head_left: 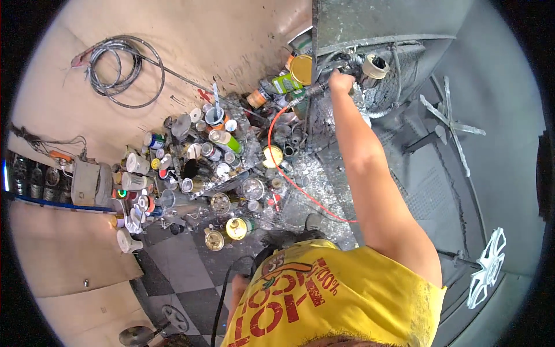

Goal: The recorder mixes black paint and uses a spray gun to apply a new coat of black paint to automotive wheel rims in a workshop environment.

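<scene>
My right arm stretches far forward to the back wall of the dark booth. There my right hand (pixel 342 82) is closed round what looks like a spray gun (pixel 347 59), its grip mostly hidden by the fingers. A metal fitting (pixel 315 91) beside the hand joins a thin red air hose (pixel 272 141), which curves down and passes behind my forearm. Just right of the hand sits a whitish cup (pixel 374 66) with a dark inside. My left hand (pixel 238 284) is low beside the yellow shirt; its fingers are hidden, and a black cord (pixel 221 301) runs next to it.
Paint cans, cups and jars crowd a bench (pixel 231 182) on the left. A coiled hose (pixel 118 72) hangs on the wall. A paint-covered stand (pixel 451 122) and a silver wheel (pixel 487 269) are to the right. Checkered floor (pixel 176 260) shows lower left.
</scene>
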Available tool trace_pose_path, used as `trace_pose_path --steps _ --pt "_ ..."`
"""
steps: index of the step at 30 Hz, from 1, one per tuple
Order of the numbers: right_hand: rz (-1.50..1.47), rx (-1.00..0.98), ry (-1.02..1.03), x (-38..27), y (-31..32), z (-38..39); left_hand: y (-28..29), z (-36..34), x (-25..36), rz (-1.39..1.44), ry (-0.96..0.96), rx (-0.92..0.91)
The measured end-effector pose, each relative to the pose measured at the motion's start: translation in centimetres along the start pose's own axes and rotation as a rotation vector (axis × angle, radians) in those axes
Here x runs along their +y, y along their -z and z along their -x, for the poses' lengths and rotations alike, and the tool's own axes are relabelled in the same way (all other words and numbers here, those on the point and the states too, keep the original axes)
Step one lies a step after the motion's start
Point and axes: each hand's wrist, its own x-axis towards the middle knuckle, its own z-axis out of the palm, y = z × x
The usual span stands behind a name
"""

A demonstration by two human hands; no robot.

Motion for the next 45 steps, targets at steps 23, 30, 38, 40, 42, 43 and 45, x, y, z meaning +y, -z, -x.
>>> trace_pose_path --steps 23,30,38,40,42,43,45 --pt "-0.388 -0.339 0.112 10.2 30.1 13.2 18.3 -3.3 7.7 0.633 -0.554 0.3" --pt "-0.213 -0.493 0.095 13.4 43.6 33.0 26.3 2.8 26.9 0.539 -1.099 0.048" --pt "-0.107 -0.302 -0.077 15.2 47.8 48.4 13.3 17.7 35.4 0.213 -1.453 -0.719" --pt "-0.177 -0.175 -0.182 14.8 47.8 50.6 10.0 20.1 35.8 0.221 -1.408 -0.844" --pt "-0.182 -0.101 -0.047 17.3 48.8 51.3 7.8 21.1 36.9 0.331 -1.318 -1.004" --pt "-0.311 -0.016 -0.07 17.8 49.1 51.9 7.6 22.1 37.6 0.302 -1.336 -1.022" --pt "-0.269 -0.075 -0.081 18.3 51.4 52.3 7.3 23.9 39.0 0.181 -1.344 -1.049"
